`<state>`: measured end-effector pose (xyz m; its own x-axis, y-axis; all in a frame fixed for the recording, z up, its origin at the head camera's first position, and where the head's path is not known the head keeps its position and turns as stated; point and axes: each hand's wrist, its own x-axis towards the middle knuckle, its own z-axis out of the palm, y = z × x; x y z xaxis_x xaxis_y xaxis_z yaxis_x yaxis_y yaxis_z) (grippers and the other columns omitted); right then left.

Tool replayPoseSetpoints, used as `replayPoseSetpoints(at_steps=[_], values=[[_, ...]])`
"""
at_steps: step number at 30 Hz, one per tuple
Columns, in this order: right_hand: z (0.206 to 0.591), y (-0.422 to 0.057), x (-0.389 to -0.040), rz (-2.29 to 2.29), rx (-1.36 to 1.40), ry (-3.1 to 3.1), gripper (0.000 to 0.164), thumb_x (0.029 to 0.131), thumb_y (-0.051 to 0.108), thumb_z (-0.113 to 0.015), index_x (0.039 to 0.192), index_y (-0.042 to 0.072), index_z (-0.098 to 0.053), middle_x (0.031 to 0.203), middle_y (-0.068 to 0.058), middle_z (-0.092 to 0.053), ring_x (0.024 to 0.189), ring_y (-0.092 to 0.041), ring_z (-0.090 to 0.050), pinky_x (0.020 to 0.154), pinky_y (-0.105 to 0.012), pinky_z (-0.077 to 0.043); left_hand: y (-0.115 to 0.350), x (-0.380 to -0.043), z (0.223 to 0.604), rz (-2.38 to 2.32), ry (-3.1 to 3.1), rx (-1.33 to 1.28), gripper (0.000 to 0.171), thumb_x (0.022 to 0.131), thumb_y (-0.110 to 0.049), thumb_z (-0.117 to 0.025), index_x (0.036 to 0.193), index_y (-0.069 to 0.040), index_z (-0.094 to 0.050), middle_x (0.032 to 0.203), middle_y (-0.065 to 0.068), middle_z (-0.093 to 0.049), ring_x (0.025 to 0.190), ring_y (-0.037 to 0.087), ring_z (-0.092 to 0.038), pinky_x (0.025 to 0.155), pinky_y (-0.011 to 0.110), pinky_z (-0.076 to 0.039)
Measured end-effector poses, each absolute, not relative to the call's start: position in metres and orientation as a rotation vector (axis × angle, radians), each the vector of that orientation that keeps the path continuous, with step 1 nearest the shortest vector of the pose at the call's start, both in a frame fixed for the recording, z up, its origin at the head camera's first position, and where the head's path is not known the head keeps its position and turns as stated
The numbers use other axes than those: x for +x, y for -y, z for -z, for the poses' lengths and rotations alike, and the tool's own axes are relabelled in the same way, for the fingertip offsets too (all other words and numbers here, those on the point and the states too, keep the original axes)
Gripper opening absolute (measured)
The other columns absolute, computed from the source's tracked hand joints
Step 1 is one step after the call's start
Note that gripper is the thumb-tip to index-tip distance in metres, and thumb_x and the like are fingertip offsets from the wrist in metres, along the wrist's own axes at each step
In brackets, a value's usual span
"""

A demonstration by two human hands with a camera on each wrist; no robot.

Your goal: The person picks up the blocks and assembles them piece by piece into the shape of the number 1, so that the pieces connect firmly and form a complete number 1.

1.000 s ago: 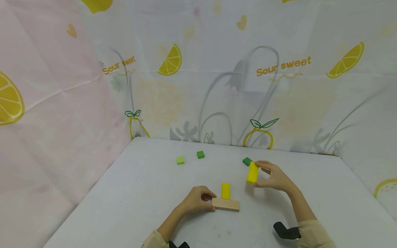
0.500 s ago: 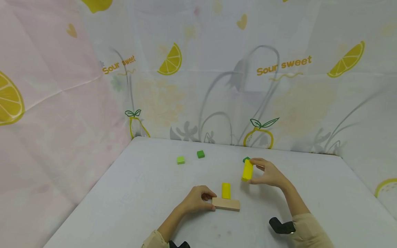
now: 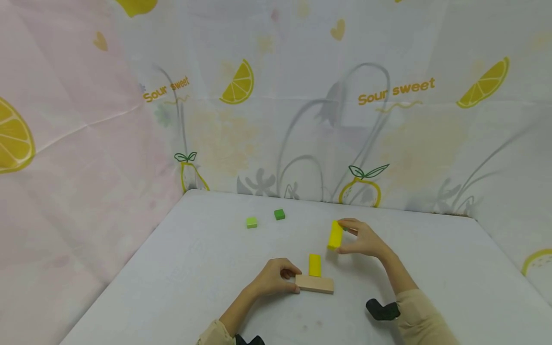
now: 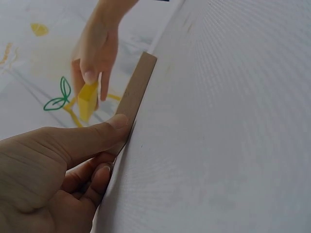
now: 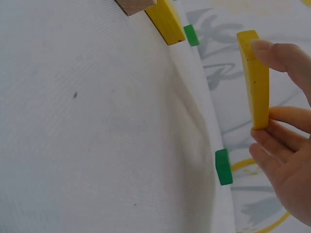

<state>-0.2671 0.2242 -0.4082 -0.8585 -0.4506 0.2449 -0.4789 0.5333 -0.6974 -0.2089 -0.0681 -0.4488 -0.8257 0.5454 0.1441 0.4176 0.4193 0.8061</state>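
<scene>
In the head view my left hand (image 3: 276,278) pinches the left end of a plain wooden block (image 3: 316,284), which lies flat on the table. A yellow block (image 3: 315,265) lies just behind that block, apparently touching its far edge. My right hand (image 3: 365,239) holds a second yellow block (image 3: 335,235) above the table, gripping it by its two ends. The right wrist view shows this held yellow block (image 5: 257,82) between thumb and fingers. Seen from the left wrist, my thumb presses on the face of the wooden block (image 4: 136,92).
Near the back of the white table (image 3: 194,258) lie a light green block (image 3: 251,222) and a darker green block (image 3: 279,214). Another green block (image 5: 223,166) is mostly hidden behind my right hand in the head view. A lemon-printed cloth (image 3: 276,120) hangs behind the table.
My right hand has moved left with the yellow block, towards the one on the table, and now covers most of the right-hand green block. My left hand and the wooden block have stayed put.
</scene>
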Motion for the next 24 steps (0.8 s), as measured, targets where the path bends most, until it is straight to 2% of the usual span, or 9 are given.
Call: replayPoseSetpoints(at_steps=[24], values=[[0.422,-0.199,-0.296,-1.293,0.799,2.782,0.077,0.065,0.018,-0.083,0.125,-0.016,-0.049,0.13,-0.031,-0.047,0.119,-0.045,-0.045,0.099,-0.05,-0.039,0.068,-0.209,0.449,-1.372,-2.52,0.878,0.033,0.069,-0.009,-0.082,0.098,0.002,-0.071,0.088,0.005,-0.065,0.075,0.005,-0.052,0.069,0.018,-0.046]])
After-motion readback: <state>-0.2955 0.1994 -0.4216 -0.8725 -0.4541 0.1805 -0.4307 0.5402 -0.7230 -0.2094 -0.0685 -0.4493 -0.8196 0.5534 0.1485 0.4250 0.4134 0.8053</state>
